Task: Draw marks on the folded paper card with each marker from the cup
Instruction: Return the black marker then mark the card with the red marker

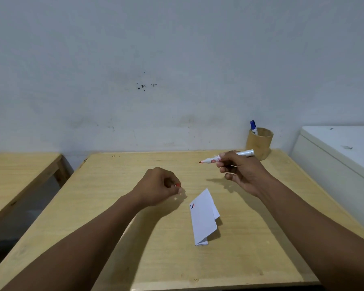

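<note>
The right hand (240,171) grips an uncapped red marker (227,157); its label print is unreadable. The left hand (160,185) is closed on a red cap (178,185). The folded paper card (204,217) lies between and below both hands, bearing three short marks. The cup (260,142), behind the right hand, holds a blue marker (253,127).

Table (135,248) open; cup (259,143) blocks far-right corner.

Card (203,217) on table (135,238); cup (259,142) behind, marker (253,127) seemingly inside.
</note>
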A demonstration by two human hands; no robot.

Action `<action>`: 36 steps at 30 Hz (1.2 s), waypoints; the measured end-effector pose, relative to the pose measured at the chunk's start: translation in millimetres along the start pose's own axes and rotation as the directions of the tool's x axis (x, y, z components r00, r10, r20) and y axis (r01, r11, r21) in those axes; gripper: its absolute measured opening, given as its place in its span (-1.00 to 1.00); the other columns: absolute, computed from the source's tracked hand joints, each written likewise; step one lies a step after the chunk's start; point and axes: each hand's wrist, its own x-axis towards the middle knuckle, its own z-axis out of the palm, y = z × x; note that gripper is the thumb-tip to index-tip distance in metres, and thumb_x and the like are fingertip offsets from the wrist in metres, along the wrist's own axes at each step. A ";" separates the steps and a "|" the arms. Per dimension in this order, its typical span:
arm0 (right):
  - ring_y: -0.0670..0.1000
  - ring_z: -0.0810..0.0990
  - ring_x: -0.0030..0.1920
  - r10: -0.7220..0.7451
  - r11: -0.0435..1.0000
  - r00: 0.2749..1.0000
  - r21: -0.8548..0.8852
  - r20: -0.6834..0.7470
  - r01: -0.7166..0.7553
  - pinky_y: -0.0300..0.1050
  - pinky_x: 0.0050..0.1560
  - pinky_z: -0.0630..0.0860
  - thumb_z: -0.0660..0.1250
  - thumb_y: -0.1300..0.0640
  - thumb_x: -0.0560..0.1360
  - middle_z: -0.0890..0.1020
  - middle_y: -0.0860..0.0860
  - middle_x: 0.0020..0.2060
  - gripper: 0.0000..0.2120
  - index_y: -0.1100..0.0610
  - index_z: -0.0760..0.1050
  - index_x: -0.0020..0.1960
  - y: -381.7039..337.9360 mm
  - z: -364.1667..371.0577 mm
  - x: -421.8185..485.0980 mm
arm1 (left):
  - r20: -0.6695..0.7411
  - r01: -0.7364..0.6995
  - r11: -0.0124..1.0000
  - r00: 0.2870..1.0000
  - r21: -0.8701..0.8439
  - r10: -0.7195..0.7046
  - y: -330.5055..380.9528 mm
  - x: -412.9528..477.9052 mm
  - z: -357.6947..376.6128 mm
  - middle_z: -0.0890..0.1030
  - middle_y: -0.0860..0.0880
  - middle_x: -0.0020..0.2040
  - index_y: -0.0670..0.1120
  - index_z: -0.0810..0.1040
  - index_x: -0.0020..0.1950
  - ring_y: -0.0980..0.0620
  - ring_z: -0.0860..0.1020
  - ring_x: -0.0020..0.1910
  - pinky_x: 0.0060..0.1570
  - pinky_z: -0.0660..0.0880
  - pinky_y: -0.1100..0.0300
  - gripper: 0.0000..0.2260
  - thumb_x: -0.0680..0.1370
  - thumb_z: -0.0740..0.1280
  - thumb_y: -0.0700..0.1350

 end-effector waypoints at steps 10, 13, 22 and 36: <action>-0.01 0.62 -0.35 0.003 0.981 1.000 0.193 -0.030 0.002 -0.14 -0.28 0.47 0.45 0.20 0.50 0.69 0.11 -0.32 -0.92 0.22 0.64 -0.12 -25.6 -11.0 15.6 | 0.000 0.077 0.612 0.992 -0.787 -0.125 56.9 63.1 -4.9 0.70 -0.13 -0.18 -0.20 0.71 0.01 -0.06 0.70 -0.15 -0.14 0.60 0.20 -0.88 0.52 0.49 -0.17; -0.01 0.61 -0.36 0.004 0.971 0.999 0.237 -0.044 0.007 -0.15 -0.29 0.47 0.44 0.20 0.50 0.68 0.12 -0.32 -0.92 0.22 0.62 -0.12 -31.6 -17.6 21.1 | 0.024 0.085 0.566 0.993 -0.820 -0.115 67.4 79.1 2.6 0.70 -0.10 -0.18 -0.18 0.71 -0.01 -0.08 0.69 -0.14 -0.13 0.61 0.20 -0.91 0.54 0.46 -0.18; 0.00 0.64 -0.36 0.000 0.951 0.999 0.309 -0.052 0.016 -0.18 -0.31 0.53 0.47 0.21 0.50 0.69 0.14 -0.31 -0.88 0.26 0.61 -0.04 -29.1 -28.8 33.9 | 0.068 0.083 0.570 0.997 -0.817 -0.047 89.0 105.2 18.1 0.70 -0.13 -0.21 -0.17 0.72 -0.06 -0.07 0.69 -0.13 -0.08 0.62 0.18 -0.91 0.54 0.46 -0.16; 0.11 0.69 0.01 0.060 0.998 0.957 0.001 0.283 -0.063 -0.02 -0.06 0.51 0.34 -0.22 0.50 0.74 0.20 0.07 -0.46 0.22 0.70 0.18 -51.8 -74.5 36.5 | 0.083 0.044 0.671 0.996 -0.740 0.026 98.3 132.1 -2.1 0.68 -0.11 -0.19 -0.25 0.70 0.04 -0.07 0.71 -0.11 -0.07 0.63 0.16 -0.81 0.55 0.46 -0.13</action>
